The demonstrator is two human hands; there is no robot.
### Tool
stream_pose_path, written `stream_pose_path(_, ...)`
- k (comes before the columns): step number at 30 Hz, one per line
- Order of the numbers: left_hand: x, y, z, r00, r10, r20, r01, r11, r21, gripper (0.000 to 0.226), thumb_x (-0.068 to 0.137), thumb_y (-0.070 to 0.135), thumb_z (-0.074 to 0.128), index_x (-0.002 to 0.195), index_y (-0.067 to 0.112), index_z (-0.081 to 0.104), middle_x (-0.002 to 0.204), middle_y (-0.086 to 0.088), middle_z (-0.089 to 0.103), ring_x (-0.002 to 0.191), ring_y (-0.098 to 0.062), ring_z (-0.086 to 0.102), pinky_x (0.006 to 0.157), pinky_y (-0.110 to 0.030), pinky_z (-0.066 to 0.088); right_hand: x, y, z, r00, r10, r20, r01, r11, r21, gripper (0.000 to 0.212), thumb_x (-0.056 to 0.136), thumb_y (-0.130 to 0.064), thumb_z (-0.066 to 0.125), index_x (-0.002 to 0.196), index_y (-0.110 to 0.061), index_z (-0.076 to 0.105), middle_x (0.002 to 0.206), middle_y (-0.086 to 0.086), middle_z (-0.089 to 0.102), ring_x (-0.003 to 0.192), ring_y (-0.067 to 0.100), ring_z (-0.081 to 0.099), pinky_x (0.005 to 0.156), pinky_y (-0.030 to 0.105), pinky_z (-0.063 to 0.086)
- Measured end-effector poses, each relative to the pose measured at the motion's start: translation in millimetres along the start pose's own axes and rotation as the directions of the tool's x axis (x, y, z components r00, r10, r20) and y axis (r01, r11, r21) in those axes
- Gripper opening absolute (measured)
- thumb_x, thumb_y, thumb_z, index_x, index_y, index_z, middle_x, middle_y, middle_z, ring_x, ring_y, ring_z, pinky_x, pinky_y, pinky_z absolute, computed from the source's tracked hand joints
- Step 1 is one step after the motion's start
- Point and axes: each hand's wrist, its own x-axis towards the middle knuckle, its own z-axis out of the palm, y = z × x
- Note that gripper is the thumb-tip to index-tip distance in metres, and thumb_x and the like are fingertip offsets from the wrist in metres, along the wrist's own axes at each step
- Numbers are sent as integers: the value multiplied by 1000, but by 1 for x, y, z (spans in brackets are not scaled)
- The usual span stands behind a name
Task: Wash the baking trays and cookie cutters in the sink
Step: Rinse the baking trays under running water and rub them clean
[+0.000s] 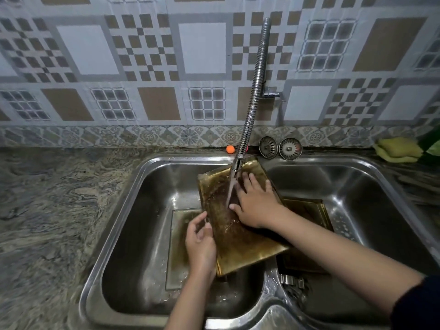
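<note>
Patterned tile wall (142, 67) — mottled stone counter (47, 198) below.

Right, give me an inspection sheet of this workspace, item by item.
Surface: marbled stone counter around a steel double sink.
Job's things: gold baking tray under running faucet; second tray in right basin; another in left basin; metal cookie cutters.
Clutter: two drain strainers, yellow sponge, orange ball.
Hands: left hand grips tray edge; right hand flat on tray.
Cables: nothing seen.
Surroundings: patterned tile wall.

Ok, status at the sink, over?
Left hand grips the tray edge. Right hand flat on it, rubbing under the running faucet. Second tray waits in right basin. Nothing blocking.
</note>
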Motion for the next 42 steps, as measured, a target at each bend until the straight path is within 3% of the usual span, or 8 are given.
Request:
stream_pose_path(6, 17, 8, -11, 994, 92, -57, -92, 996, -1, 27, 97, 8, 47, 107, 29, 60, 109, -1, 67, 102, -19, 64, 92, -45, 51, -17, -12, 36, 911, -404, -80, 407, 913, 28, 66, 97, -53, 27, 151, -34, -5, 157, -3, -21, 145, 18, -15, 113, 48, -8)
stream_pose_path(10, 21, 5, -16, 988, 141, -68, -140, 990, 22, 25, 96, 10, 49, 111, 27, 59, 76, 16, 69, 61, -1, 59, 57, -24, 50, 3, 2, 23, 979, -174, -103, 181, 981, 70, 75, 95, -60, 25, 151, -24, -10, 158, 8, -18, 144, 25, -18, 115, 48, -7)
stream_pose_path(13, 10, 1, 3, 993, 121, -14, -121, 993, 0, 26, 96, 6, 47, 107, 26, 59, 91, 9, 71, 75, -7, 65, 69, -27, 53, 15, -22, 19, 980, -82, -180, 104, 988, 114, 73, 97, -54, 23, 151, -15, -6, 159, 11, -10, 146, 28, -8, 114, 60, -7)
stream_pose_path(19, 17, 7, -16, 986, 148, -70, -148, 989, 13, 28, 97, 5, 46, 108, 28, 59, 99, 12, 64, 78, 5, 63, 69, -20, 49, -2, -20, 46, 838, -506, -203, 518, 855, 7, 62, 98, -50, 25, 152, -32, 0, 159, -6, -13, 146, 15, -13, 114, 47, -5)
stream_pose_path(25, 3, -5, -2, 999, 52, -1, -52, 998, 42, 27, 97, 9, 47, 108, 31, 59, 79, -3, 67, 62, -19, 54, 56, -30, 46, 33, -17, 23, 986, -12, -164, 34, 991, 133, 67, 98, -51, 21, 153, -16, 3, 160, 11, -5, 147, 31, -8, 111, 61, -8)
stream_pose_path(31, 14, -9, -16, 995, -22, -96, 25, 999, 22, 27, 97, 8, 47, 112, 27, 57, 91, -4, 69, 84, -18, 65, 78, -39, 54, 10, -15, 53, 857, -510, -77, 515, 854, 79, 56, 98, -50, 25, 150, -37, 10, 160, -5, -5, 146, 16, -7, 113, 48, -4)
stream_pose_path(36, -6, -25, -3, 1000, -18, -18, 19, 998, 67, 28, 97, 9, 46, 109, 33, 56, 79, -6, 69, 65, -19, 58, 63, -34, 50, 32, -9, 36, 996, 46, -76, -33, 986, 163, 65, 99, -47, 27, 153, -18, 7, 159, 14, -8, 145, 36, -11, 113, 60, -5)
stream_pose_path(42, -1, -20, -13, 997, -22, -71, 28, 996, 88, 26, 97, 9, 47, 107, 31, 57, 100, -6, 70, 94, -21, 66, 84, -42, 53, 11, -14, 62, 859, -504, -92, 512, 848, 134, 59, 98, -50, 27, 152, -31, 12, 160, -7, -2, 146, 13, -5, 116, 46, 0)
